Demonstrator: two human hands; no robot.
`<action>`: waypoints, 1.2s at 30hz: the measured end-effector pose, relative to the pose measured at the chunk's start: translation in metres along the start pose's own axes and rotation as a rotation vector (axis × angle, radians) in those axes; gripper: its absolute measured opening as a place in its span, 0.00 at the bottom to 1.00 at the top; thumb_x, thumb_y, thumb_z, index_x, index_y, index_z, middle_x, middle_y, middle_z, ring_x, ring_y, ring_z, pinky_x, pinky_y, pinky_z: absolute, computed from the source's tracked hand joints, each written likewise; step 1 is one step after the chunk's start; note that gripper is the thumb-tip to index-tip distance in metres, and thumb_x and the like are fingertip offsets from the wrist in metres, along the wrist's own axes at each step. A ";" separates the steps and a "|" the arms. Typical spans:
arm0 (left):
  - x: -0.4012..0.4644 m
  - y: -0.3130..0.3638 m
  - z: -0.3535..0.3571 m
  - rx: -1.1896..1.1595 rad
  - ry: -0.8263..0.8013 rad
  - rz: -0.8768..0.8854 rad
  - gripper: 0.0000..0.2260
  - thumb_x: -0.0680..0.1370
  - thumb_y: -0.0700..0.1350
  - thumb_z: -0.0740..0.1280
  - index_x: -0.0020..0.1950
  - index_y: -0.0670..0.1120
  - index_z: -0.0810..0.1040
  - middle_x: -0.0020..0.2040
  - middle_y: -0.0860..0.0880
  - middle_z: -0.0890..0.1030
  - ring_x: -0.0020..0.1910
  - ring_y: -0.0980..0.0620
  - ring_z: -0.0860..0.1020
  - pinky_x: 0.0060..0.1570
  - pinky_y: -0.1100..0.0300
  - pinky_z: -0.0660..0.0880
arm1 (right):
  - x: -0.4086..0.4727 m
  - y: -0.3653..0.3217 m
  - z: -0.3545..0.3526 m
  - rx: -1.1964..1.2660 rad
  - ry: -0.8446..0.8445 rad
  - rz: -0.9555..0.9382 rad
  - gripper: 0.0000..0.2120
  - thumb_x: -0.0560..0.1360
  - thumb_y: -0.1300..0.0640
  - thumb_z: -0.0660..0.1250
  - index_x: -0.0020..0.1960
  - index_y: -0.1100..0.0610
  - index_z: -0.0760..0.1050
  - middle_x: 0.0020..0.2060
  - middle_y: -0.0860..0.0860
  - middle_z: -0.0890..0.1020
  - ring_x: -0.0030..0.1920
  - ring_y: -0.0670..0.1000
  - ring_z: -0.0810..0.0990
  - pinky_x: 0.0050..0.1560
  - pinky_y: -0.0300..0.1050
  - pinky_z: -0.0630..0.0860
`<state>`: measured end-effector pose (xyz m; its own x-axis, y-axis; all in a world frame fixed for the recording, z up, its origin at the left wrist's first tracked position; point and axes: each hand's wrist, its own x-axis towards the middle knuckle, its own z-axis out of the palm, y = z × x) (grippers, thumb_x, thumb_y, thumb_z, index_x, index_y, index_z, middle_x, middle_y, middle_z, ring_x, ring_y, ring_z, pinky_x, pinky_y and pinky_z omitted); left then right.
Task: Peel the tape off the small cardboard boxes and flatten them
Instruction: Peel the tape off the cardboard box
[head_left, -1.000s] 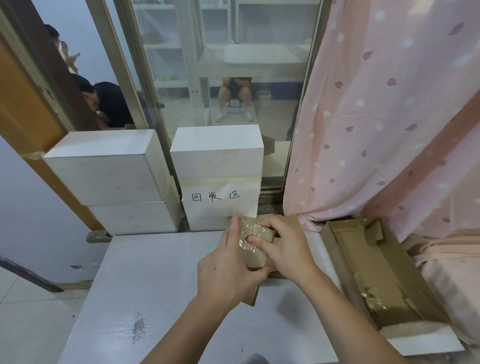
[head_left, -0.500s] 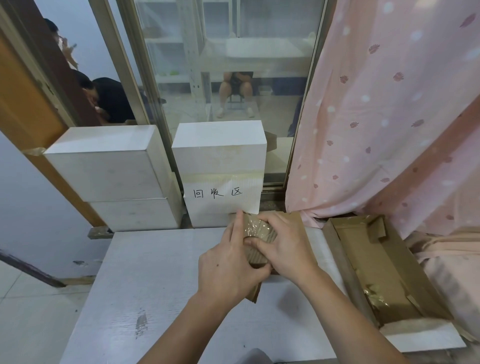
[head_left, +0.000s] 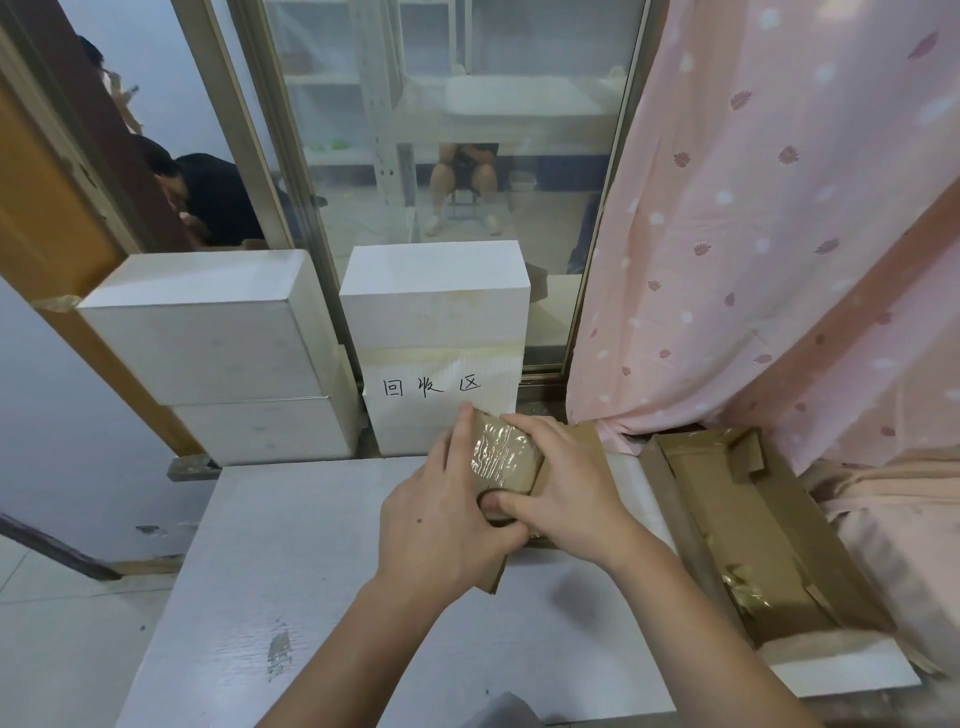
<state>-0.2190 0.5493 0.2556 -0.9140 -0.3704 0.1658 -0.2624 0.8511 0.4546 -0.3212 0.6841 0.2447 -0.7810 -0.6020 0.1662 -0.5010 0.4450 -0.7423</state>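
Box (head_left: 506, 462), taped and shiny, is sitting mid-frame above the table (head_left: 291, 571); my left hand (head_left: 441, 525) and right hand (head_left: 566, 488) are both curling around it. Labelled white block (head_left: 436, 353) is standing just behind, open carton (head_left: 753, 535) at right.

We see soft, even, moderately bright light with a sharp centre. A faint dark shadow lies on the desk (head_left: 322, 597) under the right forearm. The glass pane (head_left: 457, 130) looks hazy, and straight lines bow towards the edges.
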 end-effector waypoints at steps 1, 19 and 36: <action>0.000 0.001 -0.001 0.009 0.009 0.008 0.53 0.66 0.68 0.67 0.83 0.60 0.39 0.75 0.61 0.67 0.56 0.54 0.80 0.44 0.60 0.72 | 0.000 -0.001 0.000 0.019 0.030 -0.015 0.40 0.65 0.48 0.83 0.73 0.47 0.71 0.61 0.37 0.73 0.63 0.35 0.69 0.61 0.24 0.60; -0.002 0.002 -0.002 0.011 0.017 0.075 0.55 0.67 0.72 0.68 0.83 0.58 0.38 0.76 0.62 0.66 0.61 0.55 0.78 0.49 0.60 0.73 | -0.006 0.000 -0.013 0.083 0.141 0.008 0.21 0.76 0.40 0.71 0.66 0.46 0.80 0.56 0.40 0.82 0.59 0.41 0.78 0.63 0.46 0.74; 0.003 0.011 -0.002 0.000 0.039 0.101 0.54 0.69 0.71 0.67 0.83 0.56 0.38 0.76 0.58 0.67 0.62 0.53 0.77 0.52 0.58 0.74 | -0.004 -0.004 -0.009 0.041 0.165 -0.019 0.26 0.70 0.39 0.75 0.65 0.44 0.77 0.56 0.38 0.79 0.60 0.43 0.75 0.61 0.45 0.72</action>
<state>-0.2236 0.5566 0.2627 -0.9231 -0.2971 0.2443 -0.1701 0.8849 0.4336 -0.3195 0.6901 0.2527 -0.8237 -0.4917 0.2823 -0.5035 0.4053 -0.7631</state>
